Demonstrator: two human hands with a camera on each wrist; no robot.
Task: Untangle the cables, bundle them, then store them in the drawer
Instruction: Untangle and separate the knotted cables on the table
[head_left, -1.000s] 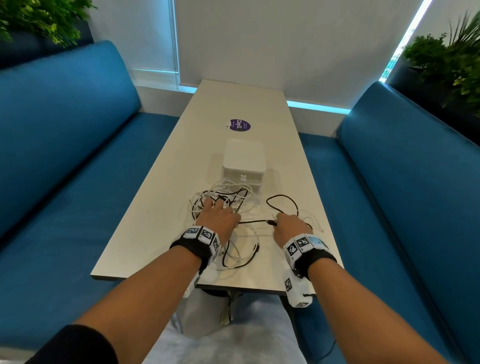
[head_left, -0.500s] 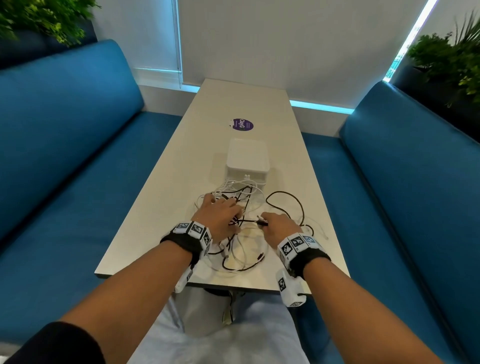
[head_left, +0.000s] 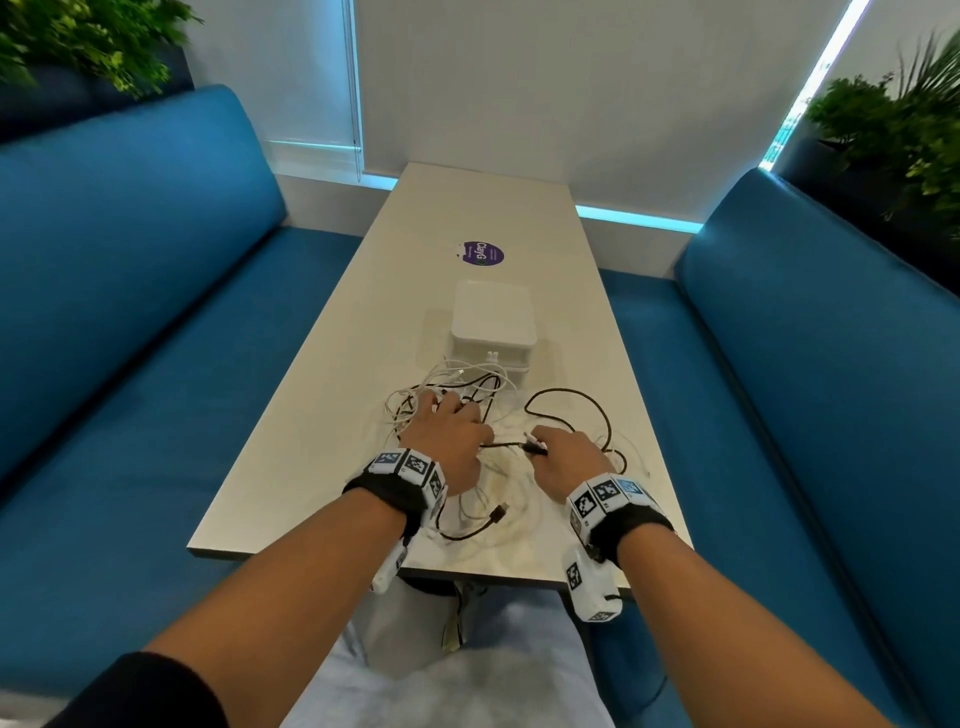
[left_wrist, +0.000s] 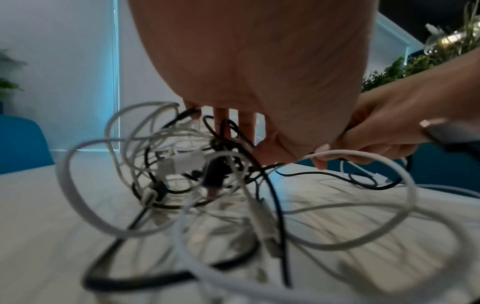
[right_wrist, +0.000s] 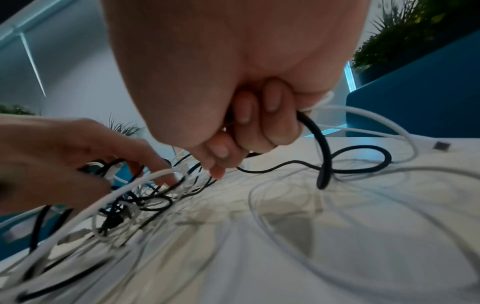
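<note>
A tangle of white and black cables (head_left: 457, 379) lies on the near part of the table (head_left: 337, 395), just in front of a small white drawer box (head_left: 493, 322). My left hand (head_left: 460, 415) rests on the tangle with straight fingers (left_wrist: 221, 119) poking down among the loops. My right hand (head_left: 540, 441) is curled in a fist round a black cable (head_left: 571, 395), which loops out behind it. In the right wrist view the fingers (right_wrist: 270, 123) wrap that black cable (right_wrist: 322, 148). A short taut stretch of it runs between the two hands.
A purple round sticker (head_left: 483, 253) marks the table beyond the box. Blue sofas (head_left: 130, 312) run along both long sides. A loose black plug end (head_left: 498, 514) lies near the table's front edge. Plants stand in the far corners.
My right hand has moved left towards the left hand with the black cable, and the loop behind it has grown. The left hand stays on the tangle.
</note>
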